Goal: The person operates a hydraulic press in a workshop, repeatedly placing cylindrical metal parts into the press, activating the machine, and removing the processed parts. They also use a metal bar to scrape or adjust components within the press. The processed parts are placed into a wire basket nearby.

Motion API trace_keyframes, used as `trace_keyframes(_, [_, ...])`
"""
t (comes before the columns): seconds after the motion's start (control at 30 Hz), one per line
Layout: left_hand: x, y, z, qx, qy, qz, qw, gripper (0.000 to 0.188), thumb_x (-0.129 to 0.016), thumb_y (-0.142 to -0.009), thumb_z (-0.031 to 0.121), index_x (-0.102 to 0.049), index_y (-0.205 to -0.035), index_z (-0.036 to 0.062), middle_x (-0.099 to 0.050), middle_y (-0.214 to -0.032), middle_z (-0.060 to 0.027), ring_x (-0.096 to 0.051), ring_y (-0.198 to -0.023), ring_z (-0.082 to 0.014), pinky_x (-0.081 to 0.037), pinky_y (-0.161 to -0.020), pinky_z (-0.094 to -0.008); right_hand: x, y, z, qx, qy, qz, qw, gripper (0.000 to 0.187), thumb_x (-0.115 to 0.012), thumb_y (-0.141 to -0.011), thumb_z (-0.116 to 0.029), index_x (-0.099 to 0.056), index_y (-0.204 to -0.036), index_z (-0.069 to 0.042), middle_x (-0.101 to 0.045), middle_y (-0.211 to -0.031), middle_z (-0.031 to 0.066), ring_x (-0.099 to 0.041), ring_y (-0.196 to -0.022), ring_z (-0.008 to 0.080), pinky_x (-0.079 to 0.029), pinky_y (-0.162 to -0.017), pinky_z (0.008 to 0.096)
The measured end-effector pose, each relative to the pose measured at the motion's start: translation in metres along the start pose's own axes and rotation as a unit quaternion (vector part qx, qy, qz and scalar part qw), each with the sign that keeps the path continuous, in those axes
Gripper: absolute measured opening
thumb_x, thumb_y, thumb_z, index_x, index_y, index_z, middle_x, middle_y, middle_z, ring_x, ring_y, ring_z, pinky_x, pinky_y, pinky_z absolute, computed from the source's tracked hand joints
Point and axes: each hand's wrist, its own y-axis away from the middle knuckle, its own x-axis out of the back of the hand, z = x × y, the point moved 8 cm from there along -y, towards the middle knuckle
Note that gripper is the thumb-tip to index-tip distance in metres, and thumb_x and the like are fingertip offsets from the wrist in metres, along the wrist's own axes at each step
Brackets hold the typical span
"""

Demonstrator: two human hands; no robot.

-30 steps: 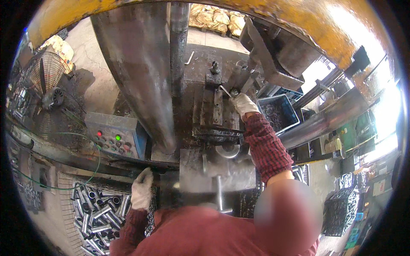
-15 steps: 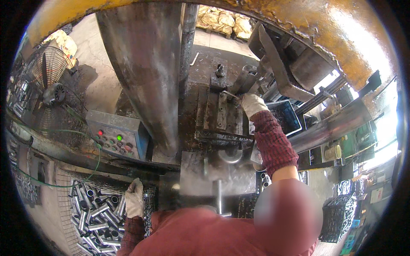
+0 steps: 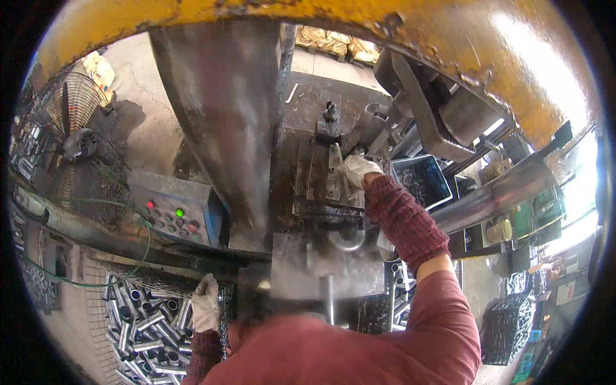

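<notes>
My right hand, in a white glove, is over the dark metal fixture on the press bed. Its fingers are curled down beside an upright pale metal piece; blur hides what is in them. My left hand, also gloved, is low at the left, by the edge of a wire basket of short metal tubes. Its fingers point upward, loosely stretched, and nothing shows in them. A metal plate with a curved handle lies between me and the fixture.
A thick steel column stands left of the fixture, another at the right. A control box with lit buttons and a fan are at the left. A blue-black bin holds metal scraps. Yellow press frame arches overhead.
My right hand has moved left and down, onto the fixture; the thin bent rod seen by its fingers before no longer shows. My left hand has barely shifted.
</notes>
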Motion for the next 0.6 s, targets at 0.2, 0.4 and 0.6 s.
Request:
trace_keyframes(0.2, [-0.003,-0.015,-0.009,-0.029,0.068,0.005,0.997,0.057,-0.071,-0.109,0.041,-0.068,-0.144,-0.0044,-0.075,-0.135,-0.0178,-0.07,-0.126,-0.0276,-0.051,-0.111,-0.0361,-0.009,-0.094,-0.058,-0.072,-0.319,0.139,0.935,0.029,-0.076,-0.095,-0.025,-0.082,-0.12,-0.012,-0.081,-0.12,0.0157,-0.077,-0.109,0.0342,-0.061,-0.094,0.0446])
trace_keyframes(0.4, [0.0,-0.025,-0.024,-0.078,0.097,0.016,0.992,0.057,-0.073,-0.109,0.037,-0.067,-0.143,-0.0086,-0.074,-0.137,-0.0197,-0.068,-0.128,-0.0272,-0.049,-0.114,-0.0369,-0.001,-0.173,-0.044,-0.186,-0.233,0.181,0.937,0.05,-0.09,-0.086,-0.038,-0.081,-0.124,-0.008,-0.081,-0.125,0.0155,-0.078,-0.117,0.0293,-0.064,-0.095,0.0406])
trace_keyframes(0.6, [0.02,-0.008,-0.044,0.019,0.116,0.03,0.993,0.055,-0.075,-0.107,0.032,-0.066,-0.142,-0.0089,-0.074,-0.136,-0.0199,-0.069,-0.125,-0.0275,-0.052,-0.111,-0.0379,-0.003,-0.095,-0.052,-0.182,-0.677,0.192,0.687,0.042,-0.062,-0.112,-0.027,-0.063,-0.149,-0.008,-0.073,-0.141,0.0126,-0.072,-0.122,0.03,-0.061,-0.099,0.0414])
